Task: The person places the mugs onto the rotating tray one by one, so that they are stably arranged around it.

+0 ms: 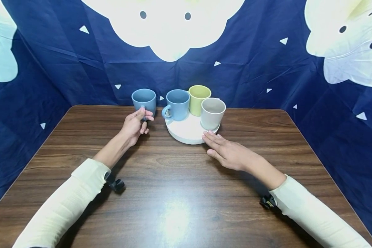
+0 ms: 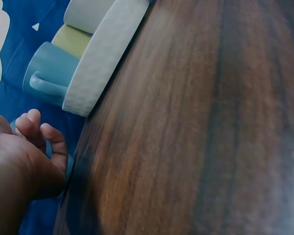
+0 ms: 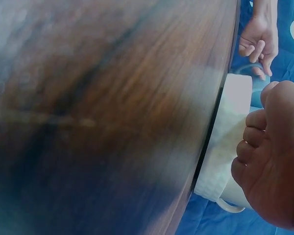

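Note:
At the table's back left stands a blue mug (image 1: 147, 100); my left hand (image 1: 133, 126) pinches its handle between thumb and fingers. To its right is a round white tray (image 1: 184, 133) bearing a second blue mug (image 1: 179, 108), a yellow-green mug (image 1: 194, 106) and a pale grey mug (image 1: 211, 117). The fingers of my right hand (image 1: 229, 151) lie straight against the tray's front right rim, just below the grey mug. In the left wrist view, my left hand (image 2: 27, 159) hides most of the mug it grips. My right hand (image 3: 272, 156) covers part of the tray in the right wrist view.
The wooden table (image 1: 161, 179) reaches back to a dark blue cloth (image 1: 251, 75) with white cloud and triangle prints. The mugs and tray stand near the table's back edge, close to this cloth. Light glares off the table's front middle.

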Demonstrator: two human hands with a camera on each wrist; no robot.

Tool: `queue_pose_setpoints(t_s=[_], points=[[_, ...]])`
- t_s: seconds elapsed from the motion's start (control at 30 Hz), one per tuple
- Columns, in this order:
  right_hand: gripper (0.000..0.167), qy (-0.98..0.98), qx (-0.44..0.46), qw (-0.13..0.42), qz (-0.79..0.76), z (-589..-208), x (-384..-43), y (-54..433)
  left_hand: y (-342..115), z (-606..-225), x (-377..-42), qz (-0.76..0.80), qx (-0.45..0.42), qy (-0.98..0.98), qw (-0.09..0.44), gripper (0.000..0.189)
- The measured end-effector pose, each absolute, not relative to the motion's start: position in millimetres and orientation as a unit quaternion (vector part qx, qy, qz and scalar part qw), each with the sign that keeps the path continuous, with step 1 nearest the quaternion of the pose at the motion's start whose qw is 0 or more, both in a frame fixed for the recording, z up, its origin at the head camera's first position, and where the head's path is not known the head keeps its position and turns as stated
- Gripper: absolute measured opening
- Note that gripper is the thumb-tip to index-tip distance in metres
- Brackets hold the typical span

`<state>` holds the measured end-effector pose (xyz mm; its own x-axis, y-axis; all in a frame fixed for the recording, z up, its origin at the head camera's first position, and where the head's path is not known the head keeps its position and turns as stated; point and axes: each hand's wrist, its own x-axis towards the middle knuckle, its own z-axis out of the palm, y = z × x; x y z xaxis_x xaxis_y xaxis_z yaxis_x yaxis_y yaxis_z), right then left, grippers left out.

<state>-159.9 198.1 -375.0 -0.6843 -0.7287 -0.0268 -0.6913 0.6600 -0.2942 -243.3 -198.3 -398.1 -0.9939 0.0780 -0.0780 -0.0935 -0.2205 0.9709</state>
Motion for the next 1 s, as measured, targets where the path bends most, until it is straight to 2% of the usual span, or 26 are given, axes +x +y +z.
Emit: queue_pose_setpoints(t_s=[1.0], points=[[0.064, 0.907, -0.394, 0.073, -0.128, -374.5, -160.8, 197.0, -205.9, -392.2, -209.1, 0.747, 0.021, 0.658, 0.094, 0.041]])
